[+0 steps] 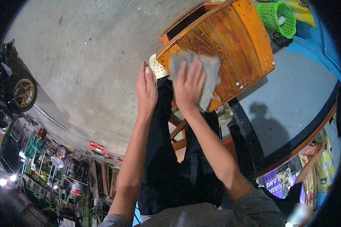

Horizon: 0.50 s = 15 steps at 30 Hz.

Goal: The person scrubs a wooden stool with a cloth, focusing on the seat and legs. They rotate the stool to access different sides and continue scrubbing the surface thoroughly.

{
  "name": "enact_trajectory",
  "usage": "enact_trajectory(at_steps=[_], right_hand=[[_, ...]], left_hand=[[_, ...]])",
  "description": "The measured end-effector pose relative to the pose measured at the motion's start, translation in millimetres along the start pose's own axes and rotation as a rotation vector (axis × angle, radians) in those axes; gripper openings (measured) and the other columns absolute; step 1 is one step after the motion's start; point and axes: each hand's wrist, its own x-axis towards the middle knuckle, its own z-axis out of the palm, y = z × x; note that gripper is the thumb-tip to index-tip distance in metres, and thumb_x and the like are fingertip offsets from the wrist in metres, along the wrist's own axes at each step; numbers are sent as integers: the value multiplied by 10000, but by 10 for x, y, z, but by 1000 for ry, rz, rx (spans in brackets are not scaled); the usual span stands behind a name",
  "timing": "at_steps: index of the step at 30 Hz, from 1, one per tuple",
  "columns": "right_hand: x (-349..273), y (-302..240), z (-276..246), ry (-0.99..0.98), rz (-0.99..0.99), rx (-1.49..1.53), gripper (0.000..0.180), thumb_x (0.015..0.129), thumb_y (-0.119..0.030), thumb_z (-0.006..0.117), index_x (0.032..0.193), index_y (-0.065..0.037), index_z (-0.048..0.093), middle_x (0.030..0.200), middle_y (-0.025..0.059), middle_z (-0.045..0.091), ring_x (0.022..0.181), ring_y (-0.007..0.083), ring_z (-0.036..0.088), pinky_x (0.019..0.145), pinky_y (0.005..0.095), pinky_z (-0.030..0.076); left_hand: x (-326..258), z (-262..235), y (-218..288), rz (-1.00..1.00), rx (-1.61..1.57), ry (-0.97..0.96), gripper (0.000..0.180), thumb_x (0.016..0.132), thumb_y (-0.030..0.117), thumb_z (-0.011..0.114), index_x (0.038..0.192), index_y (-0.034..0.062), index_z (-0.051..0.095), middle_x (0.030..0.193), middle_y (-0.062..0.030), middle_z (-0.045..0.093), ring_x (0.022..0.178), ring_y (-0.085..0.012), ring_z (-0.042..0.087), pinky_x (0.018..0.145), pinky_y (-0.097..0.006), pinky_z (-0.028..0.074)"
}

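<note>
Head view showed my right hand [188,87] pressed flat, fingers spread, on a grey cloth [201,72] that lay over the near corner of a varnished wooden stool [231,41], upper centre of the frame. That grip was no pinch: an open palm pinning the cloth to the wood. My left hand [146,90] stood edge-on just left of it, fingers straight and together, holding nothing, close beside the stool's corner and a cream perforated thing [157,69] tucked under that corner.

The risk, as I judged it: the cloth hung past the stool's edge, so a hard push could have slid it off onto the concrete floor [87,53], and the stool, which looked tilted, could have tipped with only my flat palm to steady it.

A green plastic basket [277,17] sat at the upper right, cut by the frame's rim. I could not tell what the cream thing was, nor whether my left palm touched the stool. My dark trousers [166,166] hid the stool's legs. A wheel [23,92] showed at the far left.
</note>
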Motion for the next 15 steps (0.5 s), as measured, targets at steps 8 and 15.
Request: enact_trajectory(at_steps=[8,15], right_hand=[[872,278,-175,65,-532,425,567,855,-302,624,1386,-135,520,1471,133,449,1374,318,405,1114,495,323],[2058,1835,-492,299,54,238,553,941,-385,514,1405,-84,488,1472,192,427,1379,379,360,1149,499,241]], left_hand=[[20,120,307,40,-82,135,565,1057,339,372,1474,-36,302,1428,-267,445,1310,-324,466,1063,-393,375],[209,266,519,95,-82,17,477,1049,283,418,1349,-82,482,1316,-243,566,1235,-288,542,1031,-353,411]])
